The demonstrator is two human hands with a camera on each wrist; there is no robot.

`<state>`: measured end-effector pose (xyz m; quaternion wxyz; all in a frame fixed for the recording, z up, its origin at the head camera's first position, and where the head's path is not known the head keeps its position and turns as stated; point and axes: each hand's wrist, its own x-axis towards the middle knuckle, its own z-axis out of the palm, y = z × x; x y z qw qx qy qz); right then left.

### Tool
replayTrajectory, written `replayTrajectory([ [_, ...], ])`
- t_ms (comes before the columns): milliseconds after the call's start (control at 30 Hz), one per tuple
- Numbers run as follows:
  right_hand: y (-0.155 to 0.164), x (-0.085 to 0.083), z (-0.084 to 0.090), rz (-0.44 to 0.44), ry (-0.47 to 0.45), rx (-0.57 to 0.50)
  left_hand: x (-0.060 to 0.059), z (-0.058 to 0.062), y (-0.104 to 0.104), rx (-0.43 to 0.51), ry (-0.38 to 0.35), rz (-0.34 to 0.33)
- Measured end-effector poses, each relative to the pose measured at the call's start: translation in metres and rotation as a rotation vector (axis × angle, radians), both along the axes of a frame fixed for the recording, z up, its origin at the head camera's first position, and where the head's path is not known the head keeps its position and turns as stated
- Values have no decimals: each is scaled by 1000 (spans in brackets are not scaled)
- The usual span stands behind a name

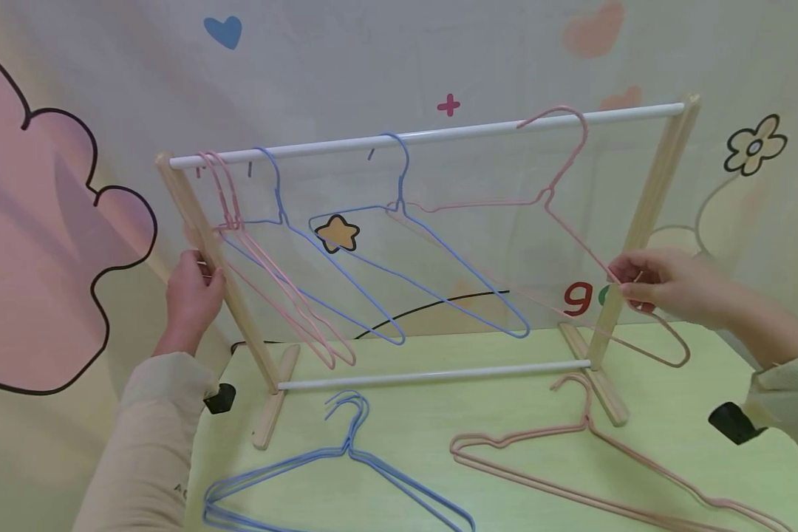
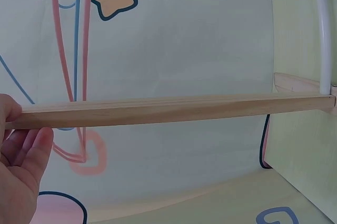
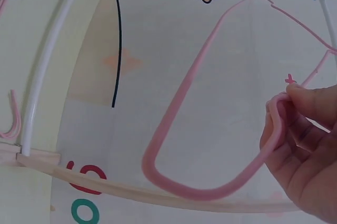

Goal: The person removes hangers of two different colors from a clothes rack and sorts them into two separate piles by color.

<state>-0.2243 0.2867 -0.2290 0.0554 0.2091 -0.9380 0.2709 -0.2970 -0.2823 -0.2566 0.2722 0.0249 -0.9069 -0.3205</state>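
A small wooden rack (image 1: 645, 214) with a white top rail (image 1: 439, 134) stands on a pale green table (image 1: 425, 436). Several pink and blue wire hangers hang from the rail. My left hand (image 1: 193, 292) grips the rack's left wooden leg (image 2: 168, 109). At the right end hangs a pink hanger (image 1: 558, 185), and my right hand (image 1: 652, 284) pinches its lower wire (image 3: 210, 190) next to the right post. Two blue hangers (image 1: 332, 473) and pink hangers (image 1: 572, 458) lie flat on the table in front of the rack.
A wall with cartoon clouds, hearts, a star and a flower stands close behind the rack. The white bottom rail (image 1: 432, 375) joins the rack's feet. Black clamps sit at the table's left edge (image 1: 221, 399) and right edge (image 1: 731, 423).
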Motion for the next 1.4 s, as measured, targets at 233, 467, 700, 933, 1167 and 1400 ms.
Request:
replayTrajectory([
  [233,9,0,-28,74,-95,-141,-1,-2,0,-7,5,12],
  [467,11,1,-53,111,-187,-177,-3,-3,2,1,4,48],
  [700,14,2,-78,193,-267,-236,-4,-4,4,16,20,81],
  [933,21,1,-100,234,-408,-287,-4,-4,6,19,19,82],
  [1167,33,6,-126,313,-541,-317,-5,-3,6,32,20,81],
  [1400,43,12,-145,377,-644,-376,-4,-3,6,31,12,96],
])
